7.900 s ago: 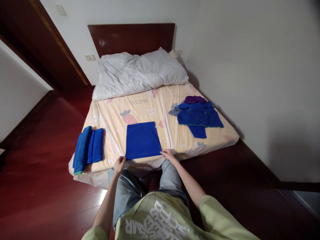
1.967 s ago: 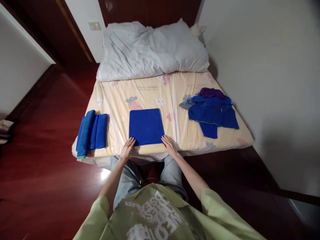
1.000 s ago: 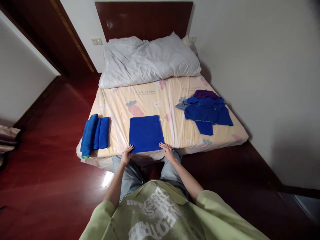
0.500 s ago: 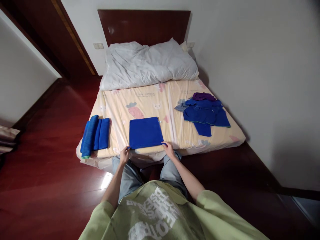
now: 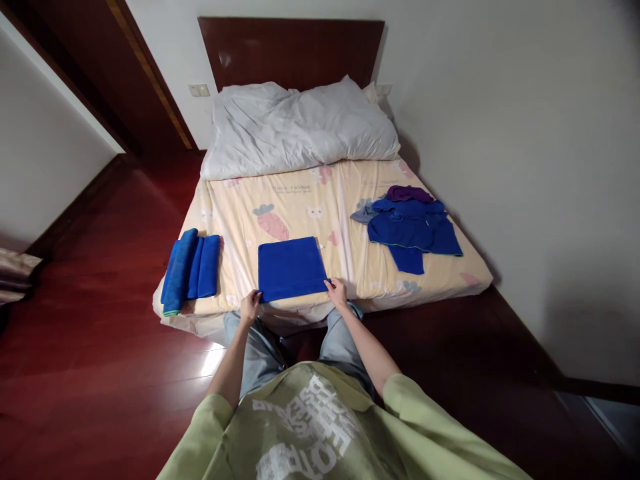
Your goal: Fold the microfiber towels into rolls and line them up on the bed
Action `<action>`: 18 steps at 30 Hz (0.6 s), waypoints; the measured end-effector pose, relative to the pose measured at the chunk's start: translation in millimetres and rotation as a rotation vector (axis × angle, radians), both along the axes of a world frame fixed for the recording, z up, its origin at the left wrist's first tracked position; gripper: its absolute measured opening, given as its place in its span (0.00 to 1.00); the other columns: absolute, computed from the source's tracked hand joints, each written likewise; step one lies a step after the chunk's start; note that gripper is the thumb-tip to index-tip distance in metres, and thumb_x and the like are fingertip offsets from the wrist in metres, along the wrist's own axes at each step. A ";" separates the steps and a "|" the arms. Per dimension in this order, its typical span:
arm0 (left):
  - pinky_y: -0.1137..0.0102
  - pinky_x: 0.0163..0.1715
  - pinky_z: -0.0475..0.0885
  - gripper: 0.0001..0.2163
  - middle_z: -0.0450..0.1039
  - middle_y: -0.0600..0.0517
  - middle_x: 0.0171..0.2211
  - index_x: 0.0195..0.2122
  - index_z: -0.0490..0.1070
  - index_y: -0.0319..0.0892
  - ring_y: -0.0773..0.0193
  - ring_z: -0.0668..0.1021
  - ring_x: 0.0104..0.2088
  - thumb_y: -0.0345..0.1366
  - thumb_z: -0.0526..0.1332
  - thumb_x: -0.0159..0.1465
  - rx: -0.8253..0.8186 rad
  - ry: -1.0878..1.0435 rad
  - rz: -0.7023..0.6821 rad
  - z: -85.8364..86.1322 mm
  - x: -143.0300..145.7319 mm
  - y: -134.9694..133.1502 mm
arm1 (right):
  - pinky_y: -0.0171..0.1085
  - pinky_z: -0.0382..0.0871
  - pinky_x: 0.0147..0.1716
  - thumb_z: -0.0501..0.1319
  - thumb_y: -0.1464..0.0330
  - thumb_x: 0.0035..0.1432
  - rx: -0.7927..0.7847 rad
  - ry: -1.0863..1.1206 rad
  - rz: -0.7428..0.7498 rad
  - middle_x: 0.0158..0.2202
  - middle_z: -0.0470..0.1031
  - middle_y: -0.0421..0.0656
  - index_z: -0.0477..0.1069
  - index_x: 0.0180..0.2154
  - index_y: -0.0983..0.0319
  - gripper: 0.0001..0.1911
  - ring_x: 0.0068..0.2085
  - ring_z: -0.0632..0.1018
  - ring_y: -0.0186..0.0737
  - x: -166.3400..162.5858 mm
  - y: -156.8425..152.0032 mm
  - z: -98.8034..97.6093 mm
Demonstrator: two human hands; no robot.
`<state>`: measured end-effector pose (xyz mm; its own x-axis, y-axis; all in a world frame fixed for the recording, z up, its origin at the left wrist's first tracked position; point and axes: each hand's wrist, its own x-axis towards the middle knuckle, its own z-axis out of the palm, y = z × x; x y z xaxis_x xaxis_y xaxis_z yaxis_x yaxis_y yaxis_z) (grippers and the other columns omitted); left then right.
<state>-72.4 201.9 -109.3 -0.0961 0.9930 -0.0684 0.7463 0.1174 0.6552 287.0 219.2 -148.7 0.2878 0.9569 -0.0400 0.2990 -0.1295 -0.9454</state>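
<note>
A person in a light green shirt (image 5: 310,420) stands at the near edge of a bed (image 5: 235,207), both hands on a blue cloth (image 5: 291,267). The cloth lies flat as a four-sided panel along the middle of the bed's near edge, a small white tag (image 5: 321,247) showing by its far right corner. The left hand (image 5: 249,308) has its fingers closed on the cloth's near left corner, thumb and fingertips together. The right hand (image 5: 337,293) pinches the near right corner in the same way.

At the bed's near left corner, several blue rolls (image 5: 200,267) lie side by side, just beside one another; the outermost large one ends in a green edge. Toward the bed's right edge lies a loose pile of blue garments (image 5: 414,230), with a purple piece (image 5: 410,193) on its far side and a grey piece (image 5: 364,212) sticking out on its left. A rumpled white quilt (image 5: 300,127) spans the bed's far edge, in front of a dark wooden headboard (image 5: 295,53).
</note>
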 end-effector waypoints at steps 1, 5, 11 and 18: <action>0.68 0.38 0.72 0.16 0.79 0.49 0.32 0.44 0.75 0.42 0.57 0.81 0.35 0.45 0.52 0.70 -0.003 0.008 0.005 -0.3 0.8 0.9 | 0.38 0.70 0.20 0.57 0.38 0.55 -0.003 -0.027 -0.004 0.27 0.78 0.47 0.76 0.35 0.62 0.33 0.21 0.74 0.41 0.1 1.0 -0.3; 0.69 0.36 0.71 0.15 0.79 0.48 0.31 0.42 0.75 0.42 0.56 0.81 0.36 0.44 0.52 0.71 -0.008 0.033 0.022 -1.8 3.2 3.4 | 0.39 0.74 0.28 0.56 0.40 0.57 0.014 -0.187 -0.051 0.29 0.80 0.49 0.78 0.35 0.61 0.31 0.27 0.79 0.45 0.2 3.5 0.5; 0.69 0.35 0.70 0.14 0.79 0.48 0.31 0.40 0.75 0.43 0.56 0.82 0.35 0.45 0.53 0.71 -0.023 0.069 0.046 -4.1 5.7 5.4 | 0.40 0.74 0.35 0.56 0.45 0.60 -0.018 -0.323 -0.078 0.33 0.83 0.49 0.80 0.36 0.60 0.26 0.34 0.82 0.48 -0.9 6.3 1.1; 0.69 0.35 0.69 0.15 0.79 0.47 0.32 0.40 0.76 0.42 0.56 0.82 0.35 0.46 0.54 0.71 -0.030 0.089 0.068 -7.7 6.9 5.6 | 0.40 0.74 0.36 0.56 0.48 0.61 -0.046 -0.320 -0.061 0.33 0.83 0.49 0.80 0.38 0.59 0.24 0.35 0.82 0.48 -1.2 6.7 -2.8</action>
<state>-65.5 207.5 -117.1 -0.1702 0.9816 -0.0867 0.7909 0.1885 0.5822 285.8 225.9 -151.5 0.3495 0.9368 0.0189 0.5704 -0.1967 -0.7974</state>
